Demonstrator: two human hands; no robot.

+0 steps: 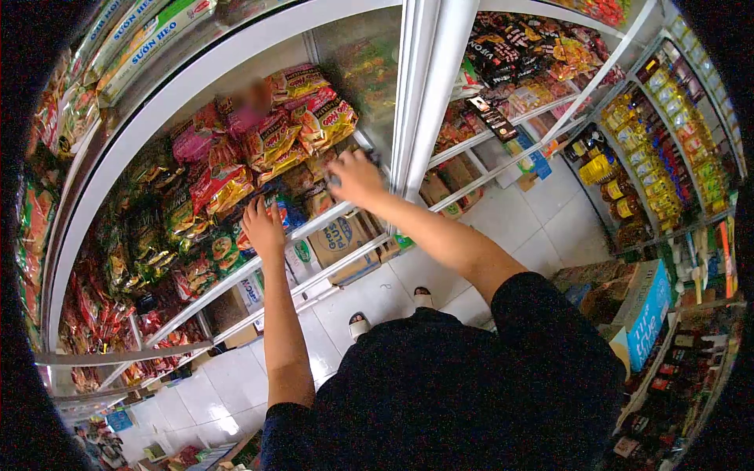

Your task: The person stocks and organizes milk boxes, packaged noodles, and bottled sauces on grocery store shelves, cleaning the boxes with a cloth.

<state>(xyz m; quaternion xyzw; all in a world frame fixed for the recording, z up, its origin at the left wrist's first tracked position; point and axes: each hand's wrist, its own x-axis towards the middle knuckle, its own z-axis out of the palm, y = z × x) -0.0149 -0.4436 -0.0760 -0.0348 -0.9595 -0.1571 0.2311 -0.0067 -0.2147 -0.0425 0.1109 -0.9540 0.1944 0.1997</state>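
In front of you stands a white-framed shelf unit [436, 94], its pale post rising just beyond your right hand. Behind its front rail, the pile of red-and-yellow packets [323, 122] takes up the upper part of the shelf, ahead of your fingers. They are plump, glossy and creased, catching light along their folds, with large pale lettering and food pictured on the fronts; they lie tilted and overlapping. Toward your left spread darker green-and-black packets [145, 235], duller and jumbled. Below the rail sits a brown carton [336, 242] with blue print reading "PLUS". A pink packet [194, 145] lies at the pile's left edge, its wrapper bunched.

Your right hand [355, 179] reaches over the rail just below the pile, fingers spread and bent; it is blurred, and you cannot tell whether it has hold of anything. Your left hand [263, 226] is at the rail with its fingers loosely extended over the packets, gripping nothing that shows. Just beside it is a small blue packet [294, 216], partly hidden.
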